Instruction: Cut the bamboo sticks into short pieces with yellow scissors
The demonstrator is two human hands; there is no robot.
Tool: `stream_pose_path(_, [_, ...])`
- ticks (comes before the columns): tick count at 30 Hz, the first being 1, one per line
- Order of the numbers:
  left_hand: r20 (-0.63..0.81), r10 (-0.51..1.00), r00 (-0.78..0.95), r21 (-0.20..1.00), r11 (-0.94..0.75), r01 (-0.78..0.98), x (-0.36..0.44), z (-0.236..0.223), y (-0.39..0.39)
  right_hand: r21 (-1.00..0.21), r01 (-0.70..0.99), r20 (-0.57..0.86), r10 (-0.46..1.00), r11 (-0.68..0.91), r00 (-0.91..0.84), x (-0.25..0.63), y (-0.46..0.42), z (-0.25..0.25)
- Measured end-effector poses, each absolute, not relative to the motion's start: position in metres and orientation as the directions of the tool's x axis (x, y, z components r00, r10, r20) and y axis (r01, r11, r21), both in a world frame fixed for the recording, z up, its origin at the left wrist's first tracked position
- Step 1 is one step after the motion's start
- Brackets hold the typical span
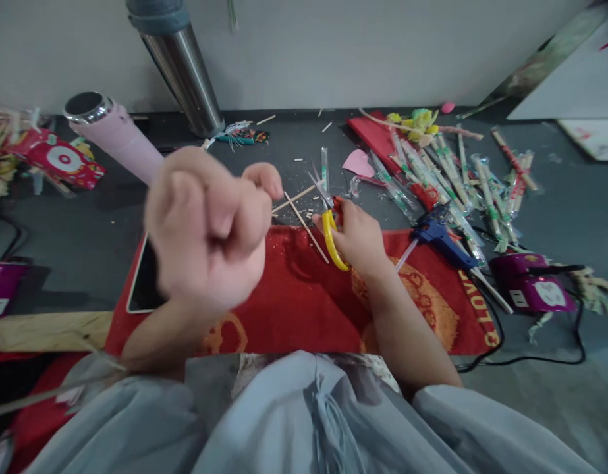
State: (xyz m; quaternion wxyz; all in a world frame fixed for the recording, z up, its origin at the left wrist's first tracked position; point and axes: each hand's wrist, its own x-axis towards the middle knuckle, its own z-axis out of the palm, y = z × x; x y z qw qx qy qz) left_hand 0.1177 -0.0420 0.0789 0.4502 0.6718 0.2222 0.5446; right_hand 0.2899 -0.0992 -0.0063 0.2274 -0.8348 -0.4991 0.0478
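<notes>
My left hand [212, 230] is raised close to the camera, its fingers curled in, slightly blurred. Whether it holds anything is hidden. Over the table, my right hand [360, 240] grips scissors [334, 247] with yellow and red handles, blades pointing away from me. Beside the scissors, thin wooden sticks [306, 227] lie crossed at the far edge of a red towel [294, 296]. Small cut bits of stick are scattered around them. A clear wrapper [324, 168] lies just behind the blades.
A blue glue gun [444, 242] rests on the towel's right side near several wrapped sticks [435, 168] and a purple box [531, 283]. A steel flask [192, 79] and a pink bottle [118, 141] stand back left. A tablet [144, 280] lies partly behind my left arm.
</notes>
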Motion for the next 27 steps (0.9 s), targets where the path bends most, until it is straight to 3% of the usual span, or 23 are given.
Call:
stream_pose_path(3, [0.711, 0.679, 0.184, 0.666, -0.566, -0.486, 0.153, 0.055, -0.003, -0.452, 0.804, 0.158, 0.853, -0.386, 0.498, 0.291, -0.099, -0.007])
stream_pose_path(6, [0.708, 0.631, 0.318, 0.693, -0.708, -0.136, 0.167, 0.025, 0.022, -0.465, 0.798, 0.167, 0.847, -0.384, 0.504, 0.293, -0.099, -0.006])
stream_pose_path(8, [0.725, 0.544, 0.423, 0.554, -0.825, 0.112, 0.167, 0.011, 0.027, -0.461, 0.799, 0.170, 0.845, -0.387, 0.507, 0.294, -0.099, -0.005])
stream_pose_path(10, [0.710, 0.446, 0.545, 0.396, -0.893, 0.214, 0.165, 0.002, 0.025, -0.457, 0.799, 0.166, 0.845, -0.391, 0.508, 0.294, -0.099, -0.003])
stream_pose_path(12, [0.678, 0.402, 0.616, 0.314, -0.915, 0.252, 0.164, -0.003, 0.022, -0.460, 0.800, 0.160, 0.851, -0.385, 0.501, 0.295, -0.100, -0.001])
stream_pose_path(27, [0.712, 0.429, 0.556, 0.375, -0.902, 0.216, 0.163, -0.018, 0.036, -0.441, 0.838, 0.107, 0.909, -0.321, 0.404, 0.294, -0.104, 0.009])
